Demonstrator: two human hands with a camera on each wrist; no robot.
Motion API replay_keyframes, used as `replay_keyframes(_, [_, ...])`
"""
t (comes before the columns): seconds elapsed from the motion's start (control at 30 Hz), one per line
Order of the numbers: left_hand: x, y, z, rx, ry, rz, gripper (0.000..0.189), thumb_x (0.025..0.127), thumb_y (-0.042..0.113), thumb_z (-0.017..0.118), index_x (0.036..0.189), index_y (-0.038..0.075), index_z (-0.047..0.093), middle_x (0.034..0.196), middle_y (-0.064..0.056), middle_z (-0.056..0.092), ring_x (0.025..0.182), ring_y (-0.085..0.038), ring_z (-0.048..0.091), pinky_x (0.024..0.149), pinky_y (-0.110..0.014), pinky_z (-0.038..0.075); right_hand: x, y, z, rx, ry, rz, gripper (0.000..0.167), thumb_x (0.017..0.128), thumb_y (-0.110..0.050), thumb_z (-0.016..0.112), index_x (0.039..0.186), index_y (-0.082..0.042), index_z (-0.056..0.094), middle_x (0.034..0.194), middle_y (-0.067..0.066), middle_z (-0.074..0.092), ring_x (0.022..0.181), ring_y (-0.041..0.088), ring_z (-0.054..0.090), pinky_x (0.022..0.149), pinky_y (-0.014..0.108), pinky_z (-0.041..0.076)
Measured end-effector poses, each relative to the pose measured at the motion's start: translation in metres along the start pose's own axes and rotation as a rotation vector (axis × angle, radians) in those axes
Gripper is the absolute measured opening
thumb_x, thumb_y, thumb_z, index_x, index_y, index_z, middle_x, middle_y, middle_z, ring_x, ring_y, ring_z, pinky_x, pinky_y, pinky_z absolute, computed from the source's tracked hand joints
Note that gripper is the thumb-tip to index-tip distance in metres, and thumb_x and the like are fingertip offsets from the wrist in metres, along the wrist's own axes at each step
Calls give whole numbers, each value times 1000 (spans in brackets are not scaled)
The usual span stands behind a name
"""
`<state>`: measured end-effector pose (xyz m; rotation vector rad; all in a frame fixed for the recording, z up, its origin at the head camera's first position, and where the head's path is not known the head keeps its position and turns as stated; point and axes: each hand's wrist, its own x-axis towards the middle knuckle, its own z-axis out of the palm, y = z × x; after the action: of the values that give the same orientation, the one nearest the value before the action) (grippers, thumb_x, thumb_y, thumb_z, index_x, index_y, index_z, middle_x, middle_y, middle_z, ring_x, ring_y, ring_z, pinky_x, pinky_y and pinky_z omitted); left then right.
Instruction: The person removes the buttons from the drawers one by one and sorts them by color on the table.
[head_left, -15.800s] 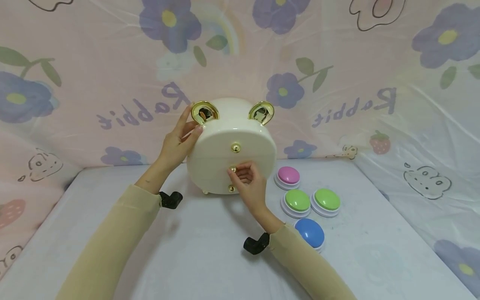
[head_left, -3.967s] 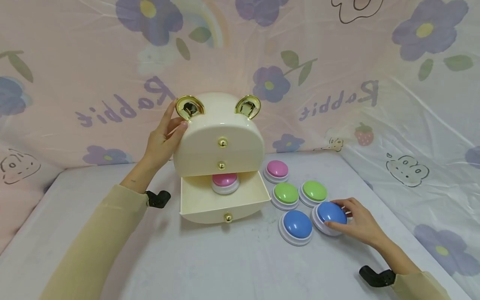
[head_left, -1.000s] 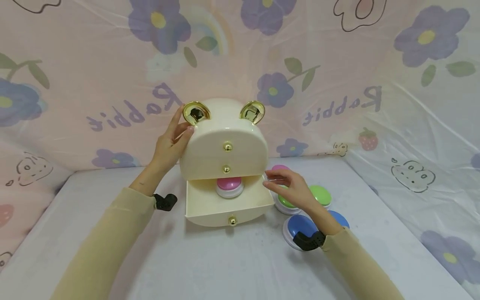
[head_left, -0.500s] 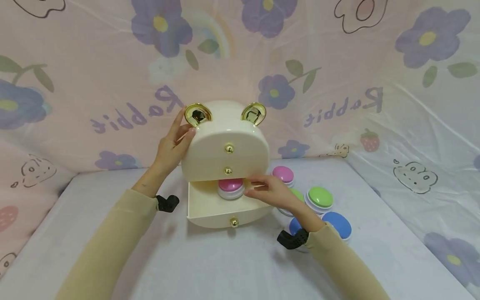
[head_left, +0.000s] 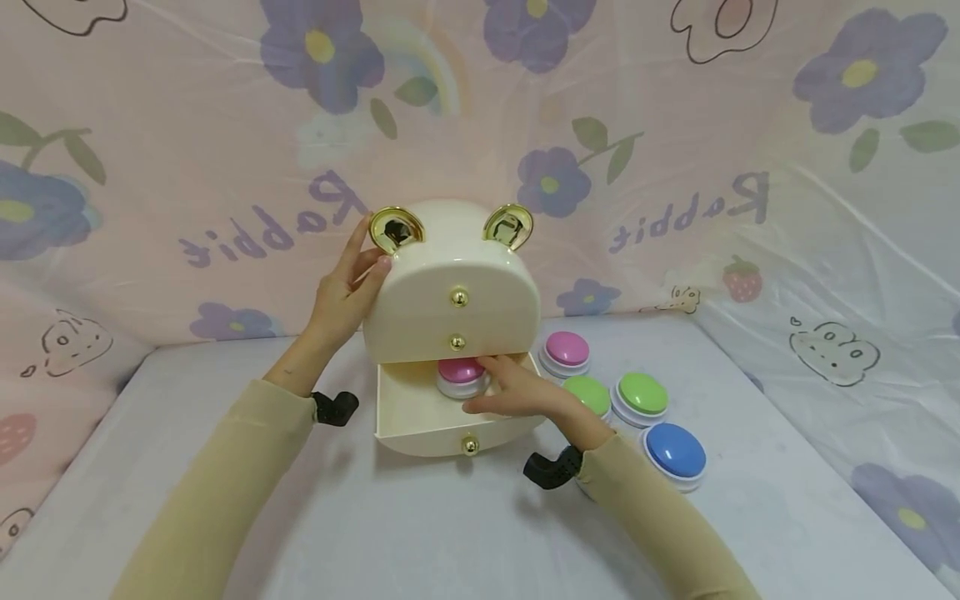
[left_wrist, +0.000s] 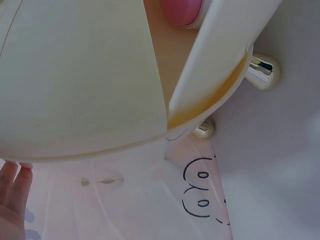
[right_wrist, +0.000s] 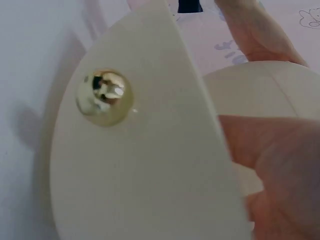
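A cream drawer cabinet (head_left: 420, 321) with gold ears (head_left: 396, 230) stands at the back of the table. Its bottom drawer (head_left: 427, 433) is pulled out, and a pink dome push button (head_left: 457, 371) on a white base sits in it. My left hand (head_left: 339, 296) rests on the cabinet's upper left side, thumb and fingers spread by the ear; its fingertips touch the side in the left wrist view. My right hand (head_left: 525, 392) reaches over the drawer's right wall, index fingertip at the pink button's right edge, thumb apart in front. The right wrist view shows the drawer's gold knob (right_wrist: 105, 97) close up.
Right of the cabinet stand another pink push button (head_left: 567, 350), two green ones (head_left: 642, 393) and a blue one (head_left: 675, 451). A second blue button is mostly hidden under the right wrist. A patterned cloth (head_left: 480, 142) hangs close behind the cabinet.
The bottom drawer, shut at first, was pulled out. My right hand has gone from the outer blue button leftward into the drawer, reaching the pink button. My left hand stays on the cabinet.
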<state>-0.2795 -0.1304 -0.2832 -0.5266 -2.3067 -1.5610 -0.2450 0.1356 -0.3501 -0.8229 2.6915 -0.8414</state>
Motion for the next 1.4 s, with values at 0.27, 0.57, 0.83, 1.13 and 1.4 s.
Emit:
replay_keyframes(0.27, [-11,29,-1,6,-8,-24,62,101,18,47,155,22,18,140,-21,50,131,-36,46,111,-49,36,8,0,12,24,-29,79,107,78,-36,78,155,-11,8,158,16,19,143,31,24,115,48,30])
replay_keyframes(0.57, [0,5,0,-16,9,22,63,100,22,50,154,31,19,136,-19,54,129,-32,50,110,-48,38,13,5,13,5,6,-31,97,75,-34,80,151,-8,27,147,14,40,134,29,40,112,43,35])
replay_keyframes(0.83, [6,-11,1,-5,24,25,63,100,26,51,153,39,19,136,-13,56,127,-30,52,109,-47,39,17,8,15,127,-50,-70,71,73,-29,83,132,-3,51,115,9,62,105,22,58,89,31,52])
replay_keyframes(1.13, [0,6,2,-4,1,-1,64,100,23,49,154,33,16,139,-17,52,130,-34,48,110,-49,37,18,10,17,276,-72,-4,68,73,-16,83,129,1,49,124,16,56,114,28,57,95,33,52])
replay_keyframes(1.4, [3,-7,1,-19,11,-4,63,100,27,50,153,40,17,140,-12,52,130,-31,48,111,-48,37,20,6,20,224,-65,-44,67,74,-19,83,130,-3,51,123,12,58,111,24,58,93,29,52])
